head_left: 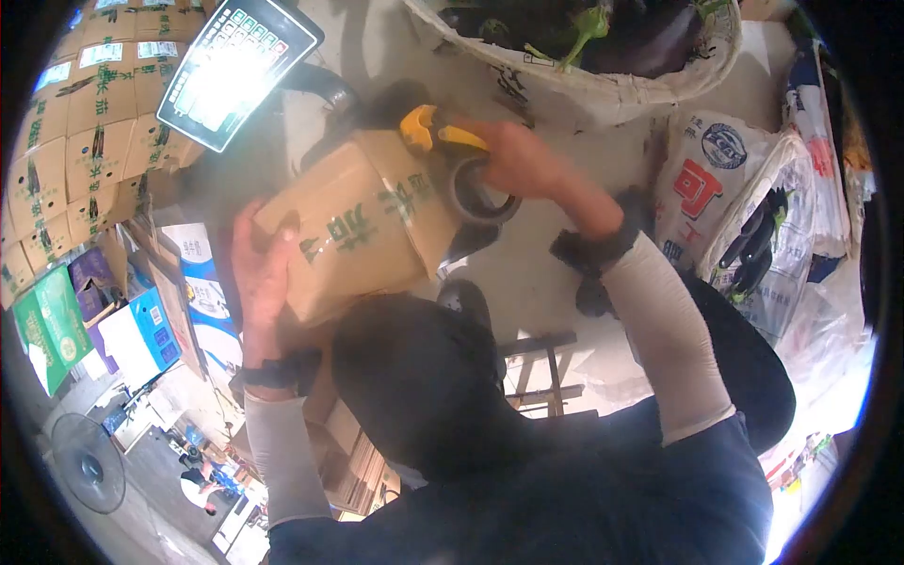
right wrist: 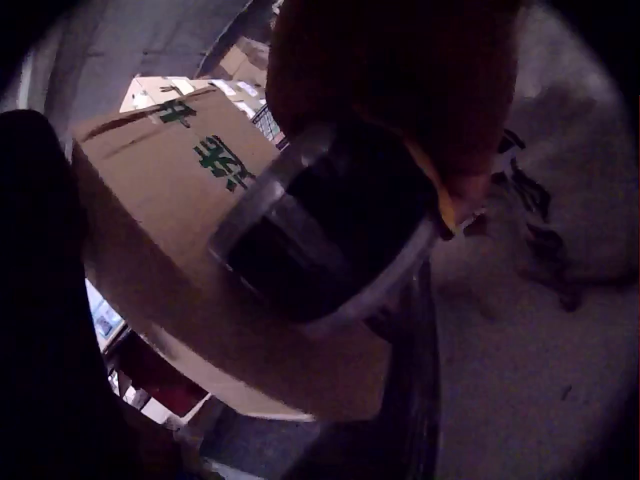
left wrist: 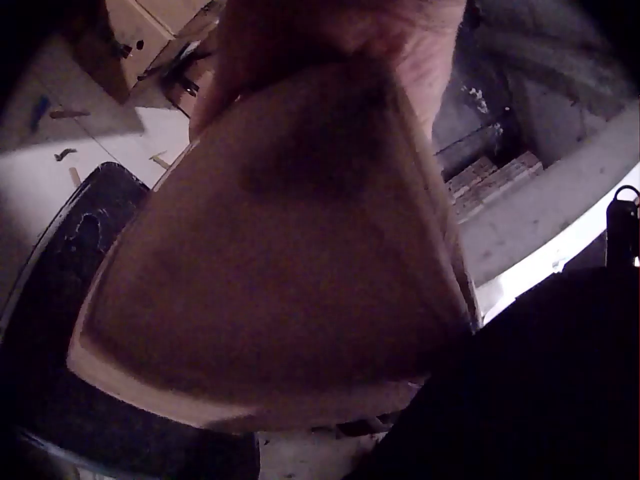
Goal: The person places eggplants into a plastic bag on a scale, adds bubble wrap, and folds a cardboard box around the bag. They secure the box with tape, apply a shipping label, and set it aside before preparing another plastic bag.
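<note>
A closed cardboard box with green printed characters is held tilted in front of the person. The left hand grips its left end, the thumb lying over the printed face. In the left wrist view that hand shows behind the plain end of the box. Beside the box's other end, the right hand holds a yellow tape dispenser by its handle. A tape roll hangs below the right hand. Seen from the right wrist, the roll overlaps the box.
A bright display panel with keys stands beyond the box. Stacked printed cartons fill the far left. A large sack of eggplants lies at the top, with another open sack at right. A fan stands lower left.
</note>
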Available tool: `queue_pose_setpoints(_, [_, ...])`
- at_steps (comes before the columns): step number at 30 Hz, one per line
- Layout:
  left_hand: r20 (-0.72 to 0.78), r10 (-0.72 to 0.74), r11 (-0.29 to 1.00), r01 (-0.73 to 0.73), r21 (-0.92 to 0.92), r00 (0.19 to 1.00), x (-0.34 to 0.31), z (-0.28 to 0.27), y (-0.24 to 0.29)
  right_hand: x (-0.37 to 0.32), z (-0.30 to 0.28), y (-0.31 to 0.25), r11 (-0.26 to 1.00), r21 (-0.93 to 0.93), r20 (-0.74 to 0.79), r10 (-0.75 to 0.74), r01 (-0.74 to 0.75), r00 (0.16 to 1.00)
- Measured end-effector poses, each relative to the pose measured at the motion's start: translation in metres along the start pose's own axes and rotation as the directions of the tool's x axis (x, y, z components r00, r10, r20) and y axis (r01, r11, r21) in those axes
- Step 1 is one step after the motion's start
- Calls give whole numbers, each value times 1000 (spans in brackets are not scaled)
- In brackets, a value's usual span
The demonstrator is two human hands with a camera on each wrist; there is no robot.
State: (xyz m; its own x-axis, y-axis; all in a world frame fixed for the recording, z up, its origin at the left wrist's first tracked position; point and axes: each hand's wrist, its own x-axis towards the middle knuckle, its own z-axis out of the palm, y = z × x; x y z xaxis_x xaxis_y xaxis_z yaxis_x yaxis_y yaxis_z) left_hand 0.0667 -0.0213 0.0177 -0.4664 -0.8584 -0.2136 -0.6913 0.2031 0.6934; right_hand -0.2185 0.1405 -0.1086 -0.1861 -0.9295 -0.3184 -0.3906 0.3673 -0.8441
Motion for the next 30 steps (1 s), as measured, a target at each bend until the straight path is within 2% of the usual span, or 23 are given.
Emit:
queue_pose_setpoints(1, [18, 1, 1000, -1, 9, 1000, 0, 1, 1, -8, -1, 0, 998, -10, -19, -62, 62, 998])
queue_pose_setpoints(3, [3, 22, 999, -22, 45, 1000, 3, 0, -8, -43, -16, -9, 973, -228, 215, 19, 31, 976])
queue_pose_setpoints(5, [-21, 38, 996, -36, 78, 999, 5, 2, -5, -89, 22, 32, 1000, 10, 253, -27, 25, 967])
queue_pose_setpoints(6, [-24, 11, 997, -9, 75, 1000, 5, 3, 5, -105, 33, 29, 1000, 7, 255, -23, 22, 967])
queue_pose_setpoints(8, [-3, -21, 997, 21, 76, 1000, 0, 10, 5, -136, 58, 19, 988, 113, 163, 86, -106, 983])
queue_pose_setpoints(9, [-28, -18, 1000, 17, -11, 999, -2, 13, -2, -141, 76, 18, 987, 117, 160, 94, -114, 983])
queue_pose_setpoints(11, [-145, -40, 993, 23, -117, 989, -12, 22, 2, -137, 117, 12, 947, 301, -177, 168, -109, 970])
queue_pose_setpoints(12, [-143, -40, 994, 25, -103, 989, -19, 24, 4, -129, 126, 6, 943, 314, -174, 169, -108, 970])
queue_pose_setpoints(14, [-116, -188, 976, 172, -135, 975, -27, 21, 9, -95, 128, 2, 943, 324, -391, 206, -76, 897])
queue_pose_setpoints(15, [-8, -183, 983, 182, -30, 983, -28, 16, 16, -65, 111, 6, 952, 298, -321, 168, -69, 932])
queue_pose_setpoints(16, [-9, -177, 984, 177, -23, 984, -29, 17, 10, -32, 85, 10, 960, 272, -245, 135, -65, 960])
queue_pose_setpoints(18, [23, -330, 932, 329, -150, 944, -36, 22, -10, 18, 23, -4, 991, 132, -2, -19, 19, 1000])
queue_pose_setpoints(19, [-2, -319, 925, 311, -218, 948, -40, 30, -5, 29, 22, 0, 991, 136, -1, -22, 22, 1000])
queue_pose_setpoints(20, [4, -313, 927, 306, -216, 950, -40, 33, -8, 37, 23, 5, 997, 64, 67, -57, 53, 996])
queue_pose_setpoints(21, [-10, -301, 902, 282, -327, 954, -39, 39, -18, 40, 20, 6, 996, -13, 136, -85, 87, 987])
queue_pose_setpoints(22, [-30, -298, 860, 254, -442, 954, -39, 44, -24, 22, 17, 5, 996, 0, 166, -87, 88, 982])
queue_pose_setpoints(25, [43, -311, 824, 292, -485, 950, -36, 41, -28, -66, 30, 12, 991, 126, 265, -78, 46, 961])
queue_pose_setpoints(26, [97, -297, 799, 303, -518, 950, -34, 39, -27, -93, 41, 23, 992, 105, 245, -92, 68, 965])
queue_pose_setpoints(28, [102, -331, 795, 336, -505, 938, -41, 42, 4, -123, 64, 25, 992, 89, 220, -106, 88, 970])
queue_pose_setpoints(30, [117, -366, 792, 375, -483, 923, -54, 48, 30, -136, 85, 11, 992, 130, 93, -18, 5, 995])
